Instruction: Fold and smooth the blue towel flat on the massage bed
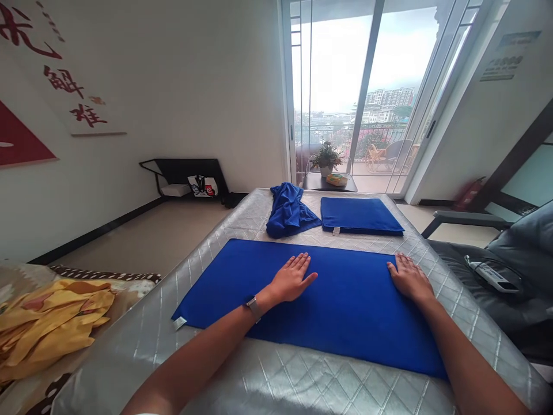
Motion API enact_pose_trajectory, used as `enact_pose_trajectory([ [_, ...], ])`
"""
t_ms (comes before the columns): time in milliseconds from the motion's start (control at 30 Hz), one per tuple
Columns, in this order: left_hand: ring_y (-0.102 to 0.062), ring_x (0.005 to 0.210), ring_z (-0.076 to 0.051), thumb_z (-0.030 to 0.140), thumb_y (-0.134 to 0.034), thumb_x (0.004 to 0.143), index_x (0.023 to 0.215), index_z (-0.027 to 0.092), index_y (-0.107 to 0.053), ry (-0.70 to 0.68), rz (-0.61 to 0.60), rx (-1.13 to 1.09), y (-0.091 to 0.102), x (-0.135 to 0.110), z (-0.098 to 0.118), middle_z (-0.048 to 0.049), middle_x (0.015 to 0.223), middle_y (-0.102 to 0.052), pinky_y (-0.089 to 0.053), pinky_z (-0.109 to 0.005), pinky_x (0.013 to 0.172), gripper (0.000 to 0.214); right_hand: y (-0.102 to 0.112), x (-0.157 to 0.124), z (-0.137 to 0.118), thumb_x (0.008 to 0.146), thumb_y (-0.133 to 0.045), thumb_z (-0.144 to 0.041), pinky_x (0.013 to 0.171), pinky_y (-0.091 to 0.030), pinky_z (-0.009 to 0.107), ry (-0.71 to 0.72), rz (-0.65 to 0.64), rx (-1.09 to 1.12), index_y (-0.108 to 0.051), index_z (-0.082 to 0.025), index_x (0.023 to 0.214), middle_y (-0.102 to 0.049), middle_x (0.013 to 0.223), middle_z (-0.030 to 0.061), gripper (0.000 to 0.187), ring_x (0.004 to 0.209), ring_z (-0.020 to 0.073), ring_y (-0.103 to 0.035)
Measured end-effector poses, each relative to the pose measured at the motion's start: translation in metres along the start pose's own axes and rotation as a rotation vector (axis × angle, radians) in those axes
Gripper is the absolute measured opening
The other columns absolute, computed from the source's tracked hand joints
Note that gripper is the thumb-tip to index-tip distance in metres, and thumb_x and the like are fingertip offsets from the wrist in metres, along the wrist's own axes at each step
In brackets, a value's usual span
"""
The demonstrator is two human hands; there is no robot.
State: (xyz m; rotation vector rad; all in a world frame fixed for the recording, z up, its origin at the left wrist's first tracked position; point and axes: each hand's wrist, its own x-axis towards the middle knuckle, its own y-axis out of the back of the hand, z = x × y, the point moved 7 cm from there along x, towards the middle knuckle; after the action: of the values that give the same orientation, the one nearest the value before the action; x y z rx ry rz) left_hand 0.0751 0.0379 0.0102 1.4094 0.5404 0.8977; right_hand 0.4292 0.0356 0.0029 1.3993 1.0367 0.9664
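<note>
A blue cloth lies spread out as a long rectangle on the silver quilted mattress, a white tag at its left corner. My left hand rests flat near the middle of the cloth, fingers stretched out. At the cloth's far right corner, my right hand is laid flat too, its fingers straight. Beyond my hands sits a flat stack of folded blue cloth with a small tag at its front edge. To the left of that stack is a crumpled blue cloth.
A yellow cloth lies heaped on bedding at the left. On the right stands a dark armchair with a power strip on it. Past the mattress, a small table holds a potted plant before the glass door.
</note>
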Motion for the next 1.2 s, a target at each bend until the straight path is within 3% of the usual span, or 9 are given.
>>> enact_pose_trajectory([
  [133, -0.017, 0.151, -0.022, 0.063, -0.013, 0.102, 0.157, 0.013, -0.026, 0.116, -0.09, -0.004, 0.001, -0.022, -0.033, -0.0101, 0.163, -0.022, -0.014, -0.042, 0.123, 0.075, -0.001, 0.0, 0.0, 0.099, -0.009, -0.046, 0.123, -0.011, 0.041, 0.003, -0.011, -0.001, -0.021, -0.005, 0.157, -0.02, 0.165, 0.0093, 0.072, 0.151, 0.0221, -0.015],
  [267, -0.016, 0.151, -0.023, 0.065, -0.013, 0.1, 0.157, 0.01, -0.024, 0.296, -0.106, 0.031, 0.015, -0.066, -0.104, -0.0112, 0.163, -0.02, -0.012, -0.043, 0.123, 0.079, -0.002, 0.001, 0.0, 0.099, -0.009, -0.047, 0.123, -0.011, 0.042, 0.006, -0.007, 0.001, -0.021, -0.005, 0.157, -0.02, 0.164, 0.0101, 0.072, 0.151, 0.023, -0.016],
  [433, -0.019, 0.15, -0.027, 0.06, -0.016, 0.101, 0.155, 0.004, -0.025, 0.538, -0.068, 0.1, 0.035, -0.147, -0.189, -0.017, 0.161, -0.023, -0.017, -0.048, 0.122, 0.078, -0.004, 0.003, 0.002, 0.099, -0.009, -0.048, 0.123, -0.014, 0.043, 0.016, 0.018, 0.027, -0.022, -0.006, 0.157, -0.022, 0.164, 0.0113, 0.072, 0.151, 0.0238, -0.018],
  [533, -0.018, 0.15, -0.028, 0.055, -0.018, 0.102, 0.155, 0.001, -0.021, 0.631, -0.081, 0.116, 0.044, -0.186, -0.217, -0.0188, 0.161, -0.022, -0.019, -0.048, 0.122, 0.076, -0.004, 0.003, 0.002, 0.099, -0.01, -0.047, 0.123, -0.014, 0.043, 0.015, 0.023, 0.034, -0.022, -0.006, 0.157, -0.022, 0.164, 0.0112, 0.072, 0.151, 0.0239, -0.018],
  [633, -0.018, 0.15, -0.027, 0.051, -0.017, 0.104, 0.155, 0.002, -0.022, 0.675, -0.092, 0.129, 0.048, -0.205, -0.224, -0.019, 0.161, -0.023, -0.019, -0.045, 0.122, 0.072, -0.004, 0.003, 0.003, 0.099, -0.01, -0.047, 0.123, -0.013, 0.042, 0.008, 0.018, 0.033, -0.022, -0.006, 0.157, -0.022, 0.164, 0.0107, 0.072, 0.151, 0.0236, -0.018],
  [767, -0.017, 0.15, -0.027, 0.052, -0.012, 0.104, 0.155, 0.002, -0.022, 0.599, -0.02, 0.112, 0.048, -0.191, -0.189, -0.0188, 0.161, -0.021, -0.017, -0.047, 0.122, 0.072, -0.004, 0.003, 0.003, 0.099, -0.01, -0.048, 0.123, -0.014, 0.042, 0.007, 0.021, 0.02, -0.023, -0.005, 0.156, -0.022, 0.164, 0.0106, 0.073, 0.15, 0.0238, -0.018],
  [1033, -0.017, 0.151, -0.021, 0.056, -0.027, 0.104, 0.159, 0.025, -0.005, -0.038, -0.052, -0.089, 0.041, -0.109, 0.009, -0.0042, 0.164, -0.015, -0.018, -0.042, 0.124, 0.067, -0.004, 0.004, 0.004, 0.099, -0.009, -0.046, 0.123, -0.014, 0.042, 0.013, 0.02, 0.003, -0.022, -0.005, 0.156, -0.021, 0.164, 0.0105, 0.072, 0.151, 0.0236, -0.018],
  [1100, -0.015, 0.151, -0.021, 0.057, -0.03, 0.103, 0.159, 0.028, 0.0, -0.111, -0.081, -0.113, 0.038, -0.102, 0.033, -0.0027, 0.164, -0.011, -0.017, -0.042, 0.124, 0.069, -0.003, 0.003, 0.003, 0.099, -0.009, -0.046, 0.123, -0.014, 0.042, 0.02, 0.02, -0.004, -0.023, -0.004, 0.156, -0.022, 0.164, 0.0112, 0.072, 0.151, 0.024, -0.018],
  [1200, -0.017, 0.15, -0.021, 0.059, -0.033, 0.102, 0.158, 0.031, 0.001, -0.113, -0.094, -0.105, 0.032, -0.108, 0.03, -0.0017, 0.164, -0.012, -0.016, -0.041, 0.124, 0.071, -0.002, 0.001, 0.001, 0.099, -0.009, -0.046, 0.123, -0.014, 0.042, 0.021, 0.027, -0.013, -0.024, -0.004, 0.156, -0.022, 0.164, 0.0114, 0.072, 0.151, 0.0238, -0.018],
])
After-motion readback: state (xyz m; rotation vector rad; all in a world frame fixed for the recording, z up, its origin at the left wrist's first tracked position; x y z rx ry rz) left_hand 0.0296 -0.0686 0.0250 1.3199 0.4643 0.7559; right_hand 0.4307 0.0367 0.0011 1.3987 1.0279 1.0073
